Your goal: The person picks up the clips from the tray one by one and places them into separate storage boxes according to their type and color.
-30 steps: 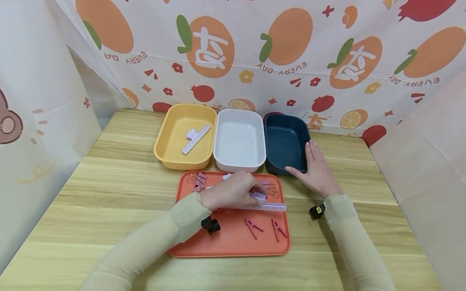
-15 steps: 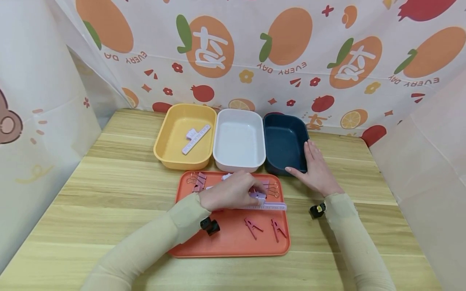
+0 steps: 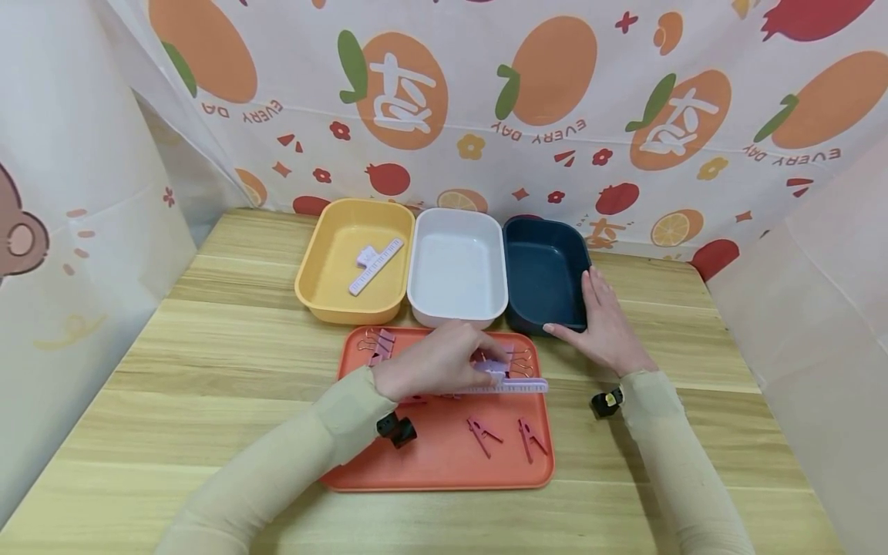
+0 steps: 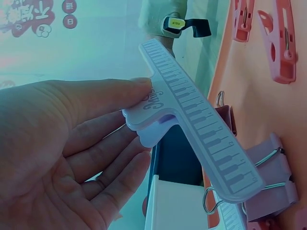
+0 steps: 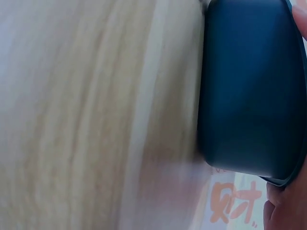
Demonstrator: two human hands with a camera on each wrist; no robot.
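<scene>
My left hand (image 3: 440,361) pinches a lavender piano-key bag clip (image 4: 201,124) by its handle, thumb on top. The clip's long bar (image 3: 516,385) stretches to the right over the orange tray (image 3: 430,466). In the left wrist view the other fingers curve loosely below the handle. My right hand (image 3: 610,327) rests on the near right corner of the dark blue bin (image 3: 544,281), thumb at the front rim and fingers along the side. Pink clothespins (image 3: 480,437) and pink binder clips (image 3: 380,347) lie on the tray, partly hidden by my left arm.
A white bin (image 3: 458,266) stands between the blue bin and a yellow bin (image 3: 333,270). Another lavender bag clip (image 3: 375,266) lies in the yellow one. All three line up behind the tray, before a fruit-print curtain (image 3: 479,85).
My left hand has raised the bag clip slightly from the tray, and its bar appears higher in the head view. My right hand has stayed at the blue bin.
</scene>
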